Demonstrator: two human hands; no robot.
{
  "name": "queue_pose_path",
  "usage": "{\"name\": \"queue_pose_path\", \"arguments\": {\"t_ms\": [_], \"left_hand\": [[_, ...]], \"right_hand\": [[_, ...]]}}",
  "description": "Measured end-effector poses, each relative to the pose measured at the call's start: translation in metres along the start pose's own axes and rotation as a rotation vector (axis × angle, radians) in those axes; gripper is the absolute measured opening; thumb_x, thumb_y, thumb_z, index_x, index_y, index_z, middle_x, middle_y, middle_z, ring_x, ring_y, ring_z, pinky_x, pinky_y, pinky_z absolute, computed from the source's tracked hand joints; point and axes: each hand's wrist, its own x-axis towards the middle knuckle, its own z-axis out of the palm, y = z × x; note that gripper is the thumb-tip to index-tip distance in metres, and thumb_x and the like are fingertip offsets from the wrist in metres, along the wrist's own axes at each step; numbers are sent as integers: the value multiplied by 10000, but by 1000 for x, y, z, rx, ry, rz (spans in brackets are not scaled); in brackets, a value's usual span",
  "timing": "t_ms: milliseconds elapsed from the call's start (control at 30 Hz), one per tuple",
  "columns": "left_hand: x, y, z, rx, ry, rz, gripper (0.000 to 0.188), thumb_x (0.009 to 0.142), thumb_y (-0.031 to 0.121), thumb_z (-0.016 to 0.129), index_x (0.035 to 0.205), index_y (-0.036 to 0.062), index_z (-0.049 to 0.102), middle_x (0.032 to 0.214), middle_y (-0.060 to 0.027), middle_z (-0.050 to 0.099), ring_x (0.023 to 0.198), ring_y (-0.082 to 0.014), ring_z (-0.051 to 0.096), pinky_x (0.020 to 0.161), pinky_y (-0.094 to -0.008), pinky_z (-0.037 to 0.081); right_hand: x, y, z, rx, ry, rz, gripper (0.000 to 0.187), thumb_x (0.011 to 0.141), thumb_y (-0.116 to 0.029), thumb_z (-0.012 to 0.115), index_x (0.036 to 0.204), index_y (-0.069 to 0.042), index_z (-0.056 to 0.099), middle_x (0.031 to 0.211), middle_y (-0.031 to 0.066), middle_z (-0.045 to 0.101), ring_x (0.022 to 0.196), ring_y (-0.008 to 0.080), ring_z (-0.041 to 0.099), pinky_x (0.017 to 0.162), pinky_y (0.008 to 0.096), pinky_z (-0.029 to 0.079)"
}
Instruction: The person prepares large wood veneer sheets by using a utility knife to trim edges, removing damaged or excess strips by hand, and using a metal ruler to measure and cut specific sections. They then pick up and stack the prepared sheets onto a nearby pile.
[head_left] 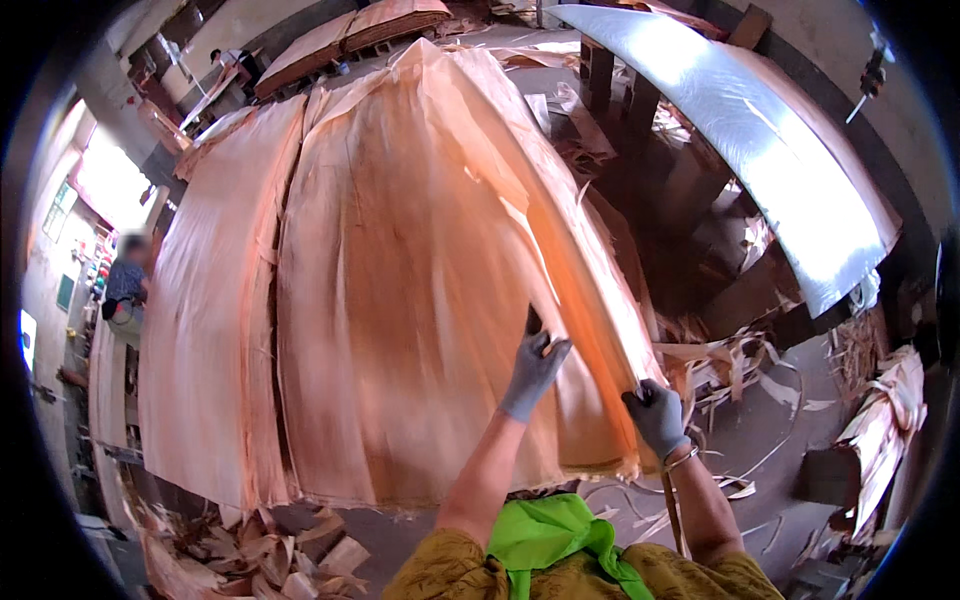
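A wide stack of thin wood veneer sheets [400, 250] spreads in front of me, pinkish tan with darker brown patches. My left hand [535, 372], in a grey glove, is closed on the lifted edge of the top veneer sheet, which curls up in a long fold. Under that fold, a bright orange strip of the veneer below [590, 385] shows. At the stack's right edge my right hand [657, 417], also gloved in grey, has its fingers curled round the veneer's border. Beneath its wrist hangs a thin brown stick or strip [673, 510].
A second veneer stack [205, 320] lies alongside on the left, past a dark gap. Veneer scraps [265, 555] heap at the lower left; curly strips [730, 375] litter the right floor. A plastic-covered stack [750, 120] stands far right. A person [128, 280] is at the left.
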Motion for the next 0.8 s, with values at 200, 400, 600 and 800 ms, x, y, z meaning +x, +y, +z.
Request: {"name": "queue_pose_path", "arguments": {"t_ms": [200,400,600,800], "left_hand": [[24,71,68,-44,35,442,126,862,109,632,918,-4,624,831,49,596,771,-27,503,672,-212,427],[28,123,126,-147,-68,523,201,847,113,606,966,-47,599,1180,-82,484,1050,-112,459,828,-250,417],[31,157,199,-8,-58,598,194,862,171,598,755,15,554,705,0,503,680,-63,439,619,-264,406],[29,178,322,143,-15,694,331,836,183,620,624,0,444,604,-67,399,604,-95,388,545,-313,372]], "right_hand": [[-1,-26,-60,78,-19,-20,199,771,-173,681,807,9,609,623,164,565,554,145,476,542,331,433],[-2,-19,-111,273,-8,-31,97,820,-55,608,801,40,595,621,3,478,654,71,402,562,280,398],[1,10,-176,374,-21,-65,65,848,-16,584,850,40,618,711,-76,495,692,51,408,596,246,400],[4,98,-255,579,-27,-65,53,845,-3,591,843,33,630,780,-75,577,730,28,458,636,217,417]]}}
